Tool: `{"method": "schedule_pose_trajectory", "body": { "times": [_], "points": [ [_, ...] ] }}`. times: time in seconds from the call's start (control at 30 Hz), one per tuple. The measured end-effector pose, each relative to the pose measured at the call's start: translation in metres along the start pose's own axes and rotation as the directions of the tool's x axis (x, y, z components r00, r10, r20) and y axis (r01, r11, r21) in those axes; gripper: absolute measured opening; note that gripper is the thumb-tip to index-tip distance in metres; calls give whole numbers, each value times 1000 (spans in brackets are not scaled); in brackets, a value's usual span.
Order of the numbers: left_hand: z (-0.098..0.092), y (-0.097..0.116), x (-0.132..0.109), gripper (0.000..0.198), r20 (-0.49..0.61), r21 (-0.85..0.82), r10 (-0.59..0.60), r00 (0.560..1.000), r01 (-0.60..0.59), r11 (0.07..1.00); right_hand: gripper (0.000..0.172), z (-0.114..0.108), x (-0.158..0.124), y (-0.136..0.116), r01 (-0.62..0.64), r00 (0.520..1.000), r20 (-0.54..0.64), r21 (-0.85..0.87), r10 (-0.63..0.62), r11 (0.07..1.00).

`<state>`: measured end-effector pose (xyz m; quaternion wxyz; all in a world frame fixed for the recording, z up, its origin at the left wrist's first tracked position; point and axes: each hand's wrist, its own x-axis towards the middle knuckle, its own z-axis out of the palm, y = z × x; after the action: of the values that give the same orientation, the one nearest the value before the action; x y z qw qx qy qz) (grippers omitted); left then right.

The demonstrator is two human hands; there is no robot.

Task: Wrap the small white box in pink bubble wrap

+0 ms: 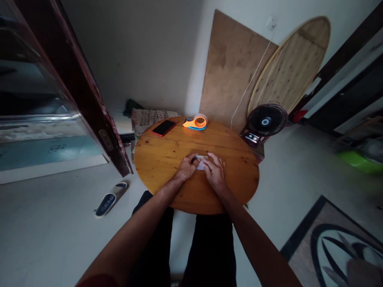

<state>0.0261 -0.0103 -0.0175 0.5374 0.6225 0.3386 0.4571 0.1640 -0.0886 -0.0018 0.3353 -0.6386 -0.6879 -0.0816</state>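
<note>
Between my two hands, near the middle of the round wooden table (161, 163), lies a small whitish piece (201, 164), perhaps paper or a packet. My left hand (187, 166) is closed at its left edge, with bent fingers against it. My right hand (214, 170) touches its right side, thumb inward and fingers bent but apart at the tips. The fingers hide part of the piece. Beyond the hands sits an orange tape dispenser (196, 122) with a blue base and a clear roll. A phone with a red edge (163, 128) lies left of it.
A black fan (265, 120) stands past the table's right edge. A brown board (231, 67) and an oval wooden panel (291, 67) lean on the wall. A slipper (110, 200) lies on the floor at left, near a door frame (89, 91).
</note>
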Motion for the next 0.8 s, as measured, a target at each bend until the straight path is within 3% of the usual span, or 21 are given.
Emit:
{"method": "schedule_pose_trajectory", "body": {
  "times": [0.2, 0.3, 0.4, 0.5, 0.8],
  "points": [
    [1, -11, 2, 33, -52, -67, -32, 998, 28, 997, 23, -1, -3, 0, -1, 994, -103, 187, 21, 982],
    [0, -13, 5, 32, -150, -186, -101, 984, 72, 980, 26, 1, -5, 7, -56, 978, -173, 304, 112, 951],
    [-4, -12, 9, 27, -250, -303, -176, 952, 95, 948, 28, 6, -6, 17, -138, 963, -165, 373, 212, 917],
    [-9, -10, 13, 22, -275, -343, -220, 936, 118, 932, 30, 10, -5, 25, -189, 951, -155, 396, 269, 898],
    [-13, -10, 11, 21, -248, -378, -218, 944, 113, 919, 37, 5, -6, 19, -132, 973, -133, 356, 190, 925]
  ]
}}
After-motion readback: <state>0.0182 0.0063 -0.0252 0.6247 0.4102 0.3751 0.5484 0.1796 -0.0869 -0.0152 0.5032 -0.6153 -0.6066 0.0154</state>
